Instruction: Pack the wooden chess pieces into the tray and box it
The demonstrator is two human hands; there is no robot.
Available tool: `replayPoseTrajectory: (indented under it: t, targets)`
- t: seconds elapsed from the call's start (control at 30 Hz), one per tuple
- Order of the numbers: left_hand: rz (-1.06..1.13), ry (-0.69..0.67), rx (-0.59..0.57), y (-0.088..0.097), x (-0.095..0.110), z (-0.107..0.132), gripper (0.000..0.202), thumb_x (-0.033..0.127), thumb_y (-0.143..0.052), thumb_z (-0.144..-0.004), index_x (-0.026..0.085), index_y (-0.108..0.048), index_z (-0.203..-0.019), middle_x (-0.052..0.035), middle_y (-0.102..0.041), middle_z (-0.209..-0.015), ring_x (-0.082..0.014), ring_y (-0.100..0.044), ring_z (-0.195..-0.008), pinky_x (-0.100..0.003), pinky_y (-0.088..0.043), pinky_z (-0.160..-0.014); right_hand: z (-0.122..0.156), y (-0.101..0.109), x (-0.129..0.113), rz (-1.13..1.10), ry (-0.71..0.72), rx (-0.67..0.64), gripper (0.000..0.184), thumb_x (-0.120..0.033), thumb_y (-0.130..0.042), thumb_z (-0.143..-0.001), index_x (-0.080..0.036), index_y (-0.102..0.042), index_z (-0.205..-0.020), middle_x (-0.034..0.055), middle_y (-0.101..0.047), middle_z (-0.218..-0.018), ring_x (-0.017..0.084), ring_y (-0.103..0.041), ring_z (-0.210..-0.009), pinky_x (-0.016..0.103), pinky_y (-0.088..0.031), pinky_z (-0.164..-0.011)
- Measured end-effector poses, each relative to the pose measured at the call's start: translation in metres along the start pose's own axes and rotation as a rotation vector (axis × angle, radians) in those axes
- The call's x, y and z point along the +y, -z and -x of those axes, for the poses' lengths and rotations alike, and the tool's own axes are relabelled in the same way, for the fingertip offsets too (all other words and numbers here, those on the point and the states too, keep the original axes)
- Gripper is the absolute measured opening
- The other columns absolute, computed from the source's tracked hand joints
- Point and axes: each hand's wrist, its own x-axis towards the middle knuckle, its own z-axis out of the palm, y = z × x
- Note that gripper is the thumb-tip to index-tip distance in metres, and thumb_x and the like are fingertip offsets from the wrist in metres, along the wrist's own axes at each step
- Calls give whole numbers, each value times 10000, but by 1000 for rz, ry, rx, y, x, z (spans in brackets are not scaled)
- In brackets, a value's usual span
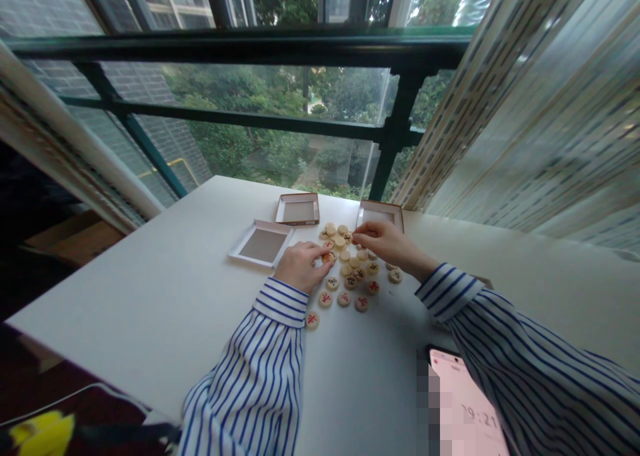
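Round wooden Chinese chess pieces (351, 281) with red or black characters lie in a loose heap on the white table, some blank side up. My left hand (301, 267) is at the heap's left edge, thumb and index finger closed on a red-marked Chinese chess piece (328, 258). From the right, my right hand (385, 244) reaches over the far part of the heap. Its fingertips are pinched together at a black-marked piece (347, 239), partly hidden by the fingers. Nearer to me, several red pieces (343, 299) lie apart from the heap.
Shallow box parts stand beyond the pieces: a white-rimmed tray (235, 254) at left, a brown-edged one (297, 223) at the back, another (381, 206) behind my right hand. A phone (463, 403) lies under my right forearm. Past the table (165, 276) are a window railing and curtains.
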Motion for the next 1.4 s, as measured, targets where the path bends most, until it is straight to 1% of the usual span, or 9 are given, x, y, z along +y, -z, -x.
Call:
replayPoseTrajectory:
  t: [0.1,0.3,0.4,0.5,0.83,1.13,1.23,1.3,1.4]
  targets:
    - [-97,8,-51,0,2,1,218,330,-608,-721,197,-692,-871,-71,-688,-848,-199,-593,-786,-319,-446,-748,0,-2,6,239,99,45,208,-318,-534,-751,-149,-646,-792,34,-655,-716,126,-547,-616,224,-358,-524]
    - [-207,72,-118,5,12,2,209,342,-615,-705,200,-680,-844,-58,-674,-748,-219,-578,-762,-329,-416,-694,-3,-10,6,677,290,51,237,-309,-470,-802,-174,-647,-885,56,-666,-816,161,-563,-724,253,-353,-610]
    - [-245,86,-163,7,14,2,176,350,-593,-715,212,-668,-794,-41,-669,-729,-209,-573,-749,-317,-402,-672,-7,-14,3,818,344,29,232,-292,-465,-806,-188,-631,-930,63,-671,-865,185,-561,-792,266,-350,-647]
    - [-284,82,-180,7,14,2,172,361,-575,-726,218,-655,-777,-31,-669,-727,-203,-572,-750,-311,-398,-669,-12,-17,-1,881,362,-14,223,-284,-475,-799,-188,-617,-941,65,-673,-911,203,-555,-843,270,-347,-662]
    - [-361,77,-208,5,15,1,194,387,-561,-732,214,-643,-761,-40,-680,-777,-222,-582,-795,-332,-406,-683,-14,-24,-5,930,385,-48,195,-284,-473,-805,-184,-611,-898,73,-669,-903,222,-548,-837,291,-345,-651]
    - [-355,65,-183,3,14,2,196,385,-563,-729,217,-650,-782,-35,-684,-784,-228,-584,-790,-340,-407,-674,-12,-25,-4,858,402,-30,167,-238,-485,-796,-172,-630,-847,86,-669,-892,215,-549,-831,288,-349,-660]
    - [-352,69,-189,3,13,1,204,385,-566,-726,218,-653,-804,-36,-686,-790,-230,-584,-800,-342,-408,-681,-15,-24,-1,817,397,-13,177,-245,-496,-791,-175,-638,-871,74,-672,-881,196,-556,-819,279,-362,-678]
    - [-349,72,-198,4,14,1,210,388,-569,-725,217,-655,-811,-39,-687,-796,-230,-584,-804,-341,-407,-685,-17,-24,2,749,374,2,203,-268,-488,-801,-176,-638,-902,61,-671,-864,170,-564,-779,262,-375,-659]
    - [-342,77,-204,5,15,1,218,386,-560,-735,217,-660,-828,-45,-689,-799,-228,-584,-803,-341,-407,-692,-19,-21,6,456,279,1,224,-307,-505,-789,-160,-648,-879,47,-663,-800,135,-561,-683,237,-385,-588]
